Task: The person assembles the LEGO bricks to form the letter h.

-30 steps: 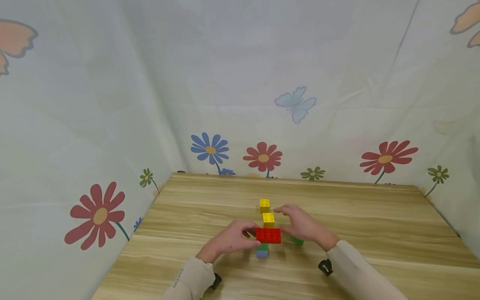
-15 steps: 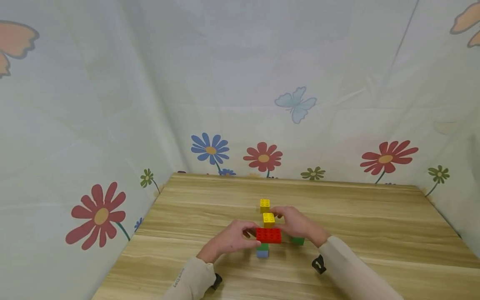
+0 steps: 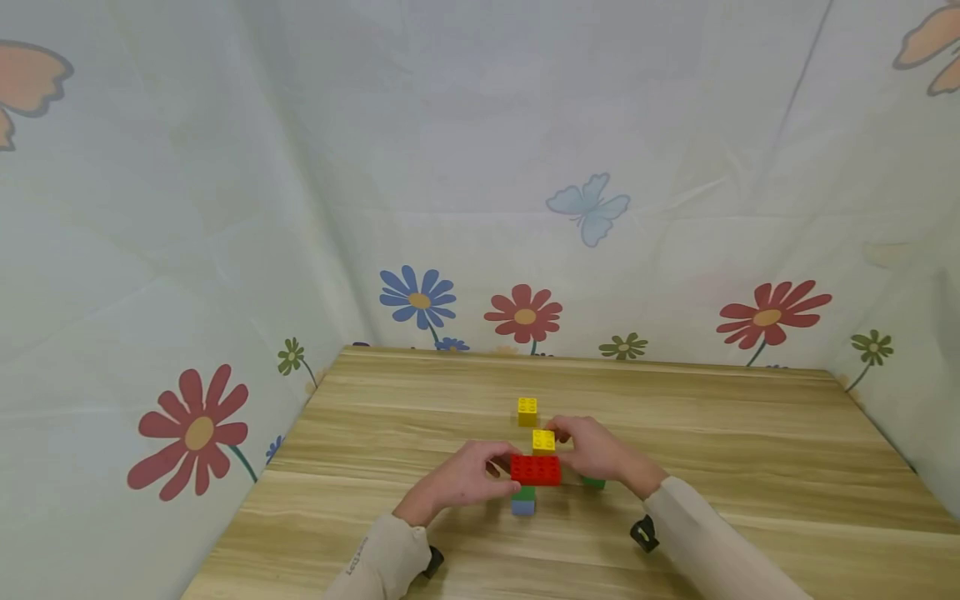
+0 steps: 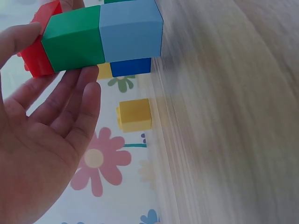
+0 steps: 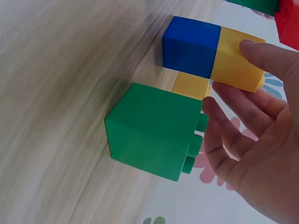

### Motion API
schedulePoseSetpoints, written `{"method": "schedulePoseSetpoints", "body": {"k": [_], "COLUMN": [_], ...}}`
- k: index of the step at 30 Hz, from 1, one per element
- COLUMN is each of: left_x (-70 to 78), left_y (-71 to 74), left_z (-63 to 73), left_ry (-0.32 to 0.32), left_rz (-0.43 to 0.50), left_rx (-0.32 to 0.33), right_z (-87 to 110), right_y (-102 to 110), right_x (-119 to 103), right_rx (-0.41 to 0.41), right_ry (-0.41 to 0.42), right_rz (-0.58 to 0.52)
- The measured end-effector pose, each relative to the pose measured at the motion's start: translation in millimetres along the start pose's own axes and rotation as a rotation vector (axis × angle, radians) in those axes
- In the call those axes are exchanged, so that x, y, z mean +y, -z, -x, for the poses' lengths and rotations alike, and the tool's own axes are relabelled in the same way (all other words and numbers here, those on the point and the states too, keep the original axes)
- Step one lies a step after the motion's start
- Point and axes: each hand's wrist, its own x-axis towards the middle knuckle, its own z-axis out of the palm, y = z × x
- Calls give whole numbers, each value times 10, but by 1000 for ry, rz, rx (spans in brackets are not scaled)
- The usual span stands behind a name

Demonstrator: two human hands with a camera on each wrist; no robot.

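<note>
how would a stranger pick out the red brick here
On the wooden table, look to the left hand. The red brick is in its grip, atop a green brick and a light blue brick. It is the only red one, and longer than either yellow brick.

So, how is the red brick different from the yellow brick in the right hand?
The red brick is longer, with two rows of four studs; the yellow brick has two rows of two. The red brick sits on a green brick over a light blue brick, while the yellow brick sits on one dark blue brick. The left hand grips the red brick, the right hand the yellow. Both top their stacks, studs up.
</note>
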Motion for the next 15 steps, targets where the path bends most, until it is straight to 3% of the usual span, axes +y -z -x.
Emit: {"method": "schedulePoseSetpoints", "body": {"k": [15], "left_x": [37], "left_y": [0], "left_z": [-10], "left_ry": [-27], "left_rz": [-54], "left_rx": [-21], "right_z": [57], "right_y": [33], "right_x": [47], "right_rx": [-3], "right_ry": [29], "right_rz": [0]}}
